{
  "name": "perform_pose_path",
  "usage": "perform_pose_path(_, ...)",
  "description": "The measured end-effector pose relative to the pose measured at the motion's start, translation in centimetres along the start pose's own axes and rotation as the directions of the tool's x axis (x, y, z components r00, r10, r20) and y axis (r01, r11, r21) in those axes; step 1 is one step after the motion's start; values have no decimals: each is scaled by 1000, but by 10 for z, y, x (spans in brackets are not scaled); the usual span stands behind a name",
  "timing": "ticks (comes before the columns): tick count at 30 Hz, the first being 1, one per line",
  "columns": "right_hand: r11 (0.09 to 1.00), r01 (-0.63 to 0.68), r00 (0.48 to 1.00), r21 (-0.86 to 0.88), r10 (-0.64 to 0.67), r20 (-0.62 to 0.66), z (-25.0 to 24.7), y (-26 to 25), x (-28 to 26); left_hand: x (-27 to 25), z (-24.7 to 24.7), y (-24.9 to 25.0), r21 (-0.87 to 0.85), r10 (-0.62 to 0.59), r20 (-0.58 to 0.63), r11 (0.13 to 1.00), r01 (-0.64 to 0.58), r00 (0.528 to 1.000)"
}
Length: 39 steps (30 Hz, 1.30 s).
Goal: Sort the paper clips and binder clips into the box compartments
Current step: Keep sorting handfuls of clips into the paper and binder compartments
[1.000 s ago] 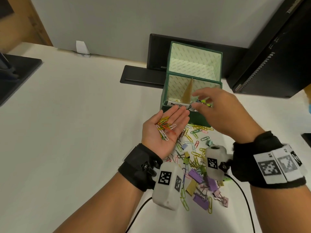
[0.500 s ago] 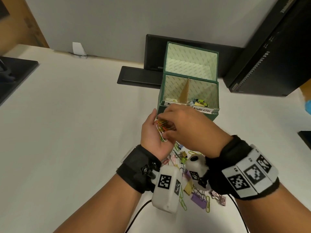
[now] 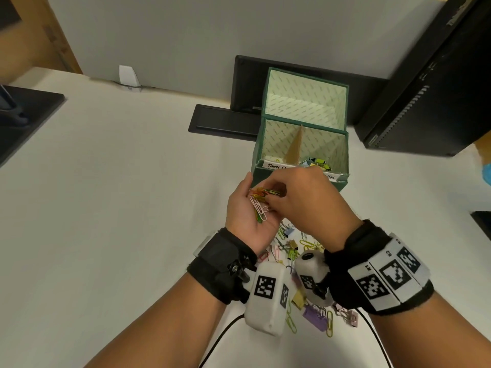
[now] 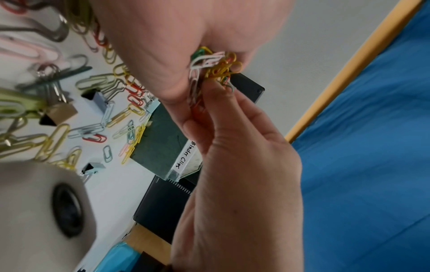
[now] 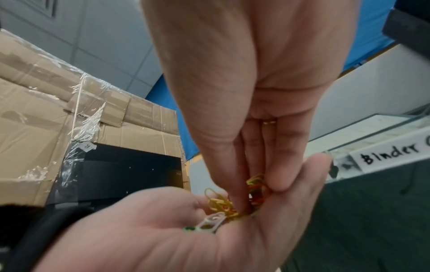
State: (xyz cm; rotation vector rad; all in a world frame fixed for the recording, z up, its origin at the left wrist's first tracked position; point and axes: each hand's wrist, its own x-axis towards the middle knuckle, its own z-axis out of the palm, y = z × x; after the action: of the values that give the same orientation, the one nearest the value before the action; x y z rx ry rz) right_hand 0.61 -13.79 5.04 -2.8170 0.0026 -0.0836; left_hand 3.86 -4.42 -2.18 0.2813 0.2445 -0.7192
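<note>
White table [image 3: 119, 181] | green box [image 3: 300, 179] beside hands | left hand [image 3: 247, 216] cupped open under paper clips [image 3: 259, 205] | clips pinched by right hand [image 3: 305, 200].

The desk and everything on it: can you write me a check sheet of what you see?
Surface: pale desk.
Job's things: green box with a divider; binder clips in its right compartment; paper clips in the left hand; mixed clips on the desk.
Clutter: nothing seen.
Grippers: left hand palm up, cupping paper clips; right hand pinching them.
Cables: black cable under the wrists.
Surroundings: grey wall, black computer case.
</note>
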Motion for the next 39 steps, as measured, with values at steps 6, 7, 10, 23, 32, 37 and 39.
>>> perform_pose_path(6, 954, -93, 995, 286, 80, 56, -8, 10, -3, -2, -1, 1, 83, -42, 92, 996, 34, 995)
perform_pose_path(7, 935, -108, 994, 338, 94, 57, -11, 10, -4, -2, -2, 1, 85, -48, 105, 996, 39, 993)
perform_pose_path(10, 863, -161, 987, 479, 141, 78, -19, 10, -7, -2, -1, 2, 88, -42, 80, 996, 35, 996)
perform_pose_path(23, 679, -105, 912, 727, 357, -201, -47, 28, 36, 1, -1, 7, 3, -44, 6, 999, 44, 999)
perform_pose_path(32, 968, -205, 964, 142, 225, -139, -12, 34, 62, 1, 0, 8, -13, -31, -33, 999, 31, 999)
perform_pose_path(37, 980, -14, 992, 199, 38, -120, -22, 0, 33, 0, 3, 6, -30, 22, -70, 999, -25, 997)
perform_pose_path(39, 985, 42, 995, 167, -56, 83, -22, -9, 22, -1, 2, 5, -16, 40, -85, 999, -42, 996)
